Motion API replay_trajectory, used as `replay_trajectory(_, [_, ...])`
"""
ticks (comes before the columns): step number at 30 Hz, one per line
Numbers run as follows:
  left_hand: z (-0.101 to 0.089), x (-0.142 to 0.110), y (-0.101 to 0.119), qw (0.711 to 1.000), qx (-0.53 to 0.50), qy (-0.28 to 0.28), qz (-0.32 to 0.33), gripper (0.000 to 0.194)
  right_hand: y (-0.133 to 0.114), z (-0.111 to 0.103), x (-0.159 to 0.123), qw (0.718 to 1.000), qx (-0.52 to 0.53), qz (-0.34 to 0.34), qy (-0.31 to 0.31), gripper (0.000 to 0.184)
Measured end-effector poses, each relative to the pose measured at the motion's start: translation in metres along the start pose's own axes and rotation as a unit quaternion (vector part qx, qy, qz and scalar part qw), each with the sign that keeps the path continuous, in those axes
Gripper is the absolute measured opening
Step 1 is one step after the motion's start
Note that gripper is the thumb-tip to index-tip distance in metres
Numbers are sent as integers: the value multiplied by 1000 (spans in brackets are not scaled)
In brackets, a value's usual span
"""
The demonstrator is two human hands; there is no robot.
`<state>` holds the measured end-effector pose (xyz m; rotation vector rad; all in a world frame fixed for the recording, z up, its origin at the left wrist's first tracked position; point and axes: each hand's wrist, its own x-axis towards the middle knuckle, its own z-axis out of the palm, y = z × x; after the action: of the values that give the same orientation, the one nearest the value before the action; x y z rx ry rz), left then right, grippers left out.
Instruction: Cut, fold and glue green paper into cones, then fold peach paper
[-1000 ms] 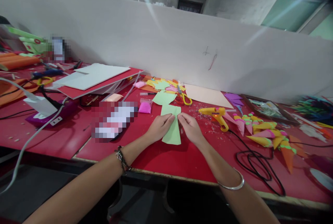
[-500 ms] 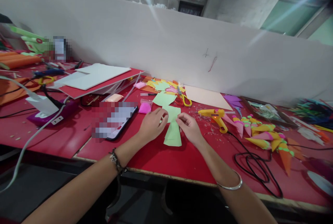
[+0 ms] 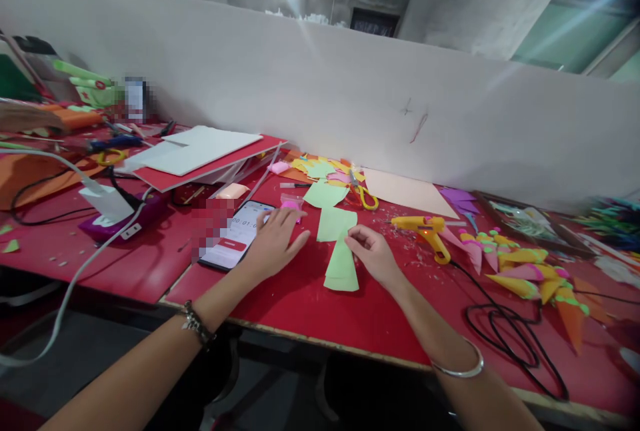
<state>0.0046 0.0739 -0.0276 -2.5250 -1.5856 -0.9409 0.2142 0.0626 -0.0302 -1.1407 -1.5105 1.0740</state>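
My left hand [image 3: 280, 241] is open, its fingers spread over the right edge of a phone [image 3: 225, 244] with a timer on its screen. Just beyond those fingertips lies a small bag of pink clay [image 3: 291, 203], partly hidden. My right hand [image 3: 373, 254] is closed, thumb and fingers pinching the upper edge of a light green fan-shaped paper [image 3: 343, 269]. That piece overlaps a squarer green paper [image 3: 331, 223] on the red table. Farther back is another green paper piece [image 3: 325, 194], near yellow-handled scissors [image 3: 369, 199].
To the right lie a yellow glue gun [image 3: 425, 231] with a looping black cord [image 3: 500, 331] and several decorated paper cones [image 3: 525, 261]. White boards [image 3: 200, 149] and a purple power strip [image 3: 125, 221] are at left. Another person's hand [image 3: 30, 116] shows at the far left.
My left hand has moved left, off the green papers toward the phone, its fingers spreading. My right hand stays at the green paper. The view has shifted slightly; another person's hand appears at left.
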Motion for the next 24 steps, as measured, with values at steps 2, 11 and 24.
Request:
replay_trajectory(2, [3,2,12,990,-127,-63,-12,29,1,1,-1,1000,7,-1,-21,17])
replay_trajectory(11, [21,11,40,935,-329,-135,-16,31,-3,2,-3,999,11,-18,-39,17])
replay_trajectory(24, [28,9,43,931,-343,-129,2,29,-1,1,-1,1000,-6,-18,-22,15])
